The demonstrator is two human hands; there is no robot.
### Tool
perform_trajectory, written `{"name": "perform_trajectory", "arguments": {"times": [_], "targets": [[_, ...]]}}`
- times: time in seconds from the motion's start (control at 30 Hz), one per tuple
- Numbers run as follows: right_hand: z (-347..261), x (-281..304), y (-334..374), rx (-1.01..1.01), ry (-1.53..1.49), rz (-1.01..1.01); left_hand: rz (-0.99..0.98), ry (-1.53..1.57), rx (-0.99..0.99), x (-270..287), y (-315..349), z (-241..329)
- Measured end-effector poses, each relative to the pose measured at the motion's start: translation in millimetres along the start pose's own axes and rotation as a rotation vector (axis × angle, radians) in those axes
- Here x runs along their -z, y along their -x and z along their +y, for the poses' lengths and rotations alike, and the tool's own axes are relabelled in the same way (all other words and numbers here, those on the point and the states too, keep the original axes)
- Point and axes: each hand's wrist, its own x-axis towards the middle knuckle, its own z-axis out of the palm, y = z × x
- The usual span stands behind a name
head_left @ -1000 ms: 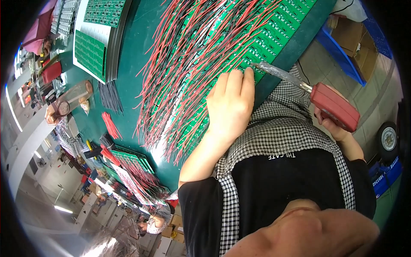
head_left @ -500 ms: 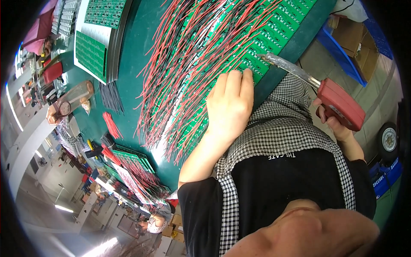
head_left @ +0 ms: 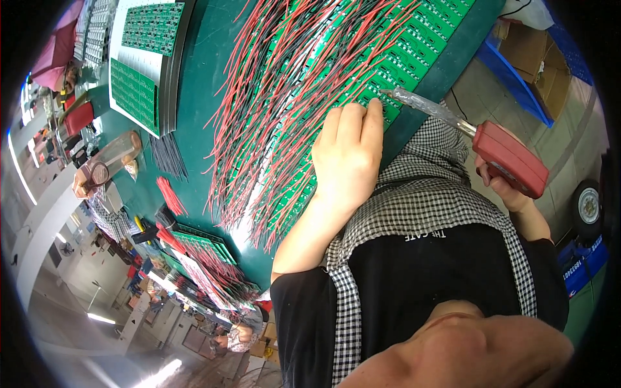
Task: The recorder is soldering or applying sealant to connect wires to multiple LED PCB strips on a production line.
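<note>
My right hand (head_left: 502,182) is wrapped around the red body of a soldering gun (head_left: 511,158). Its long metal barrel reaches left, and the tip is at the near right edge of the green circuit boards (head_left: 420,48), just beyond my left fingertips. Red and black wires (head_left: 291,97) lie in a thick spread over these boards. My left hand (head_left: 347,152) rests palm down on the wires and board edge, its fingers bent and close together. Whatever the left fingertips pinch is hidden beneath them.
On the green table (head_left: 204,77), stacked panels with green boards (head_left: 134,90) stand at the far left. Nearer are black wires (head_left: 169,155), a red wire bundle (head_left: 171,196) and another wired board stack (head_left: 207,252). A blue bin with cardboard (head_left: 527,58) stands at right.
The soldering gun has shifted slightly left, its tip now a little lower and closer to my left fingertips. My left hand stays nearly in place.
</note>
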Motion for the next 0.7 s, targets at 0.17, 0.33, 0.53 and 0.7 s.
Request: {"name": "perform_trajectory", "arguments": {"times": [0.17, 0.33, 0.53, 0.7], "targets": [[1.5, 2.9, -1.4, 0.018, 0.022, 0.002, 0.028, 0.008, 0.012, -2.7, -0.9, -1.1], [0.3, 9.0, -4.9, 0.124, 0.246, -0.066, 0.012, 0.008, 0.018, -3.7, -2.1, -0.7], [5.7, 21.2, -11.0, 0.338, 0.573, -0.224, 0.02, -0.019, 0.021, -3.8, 0.7, -1.1], [1.4, 3.3, -0.7, 0.133, 0.177, -0.011, 0.014, -0.002, 0.013, -1.6, -0.4, -0.4]]}}
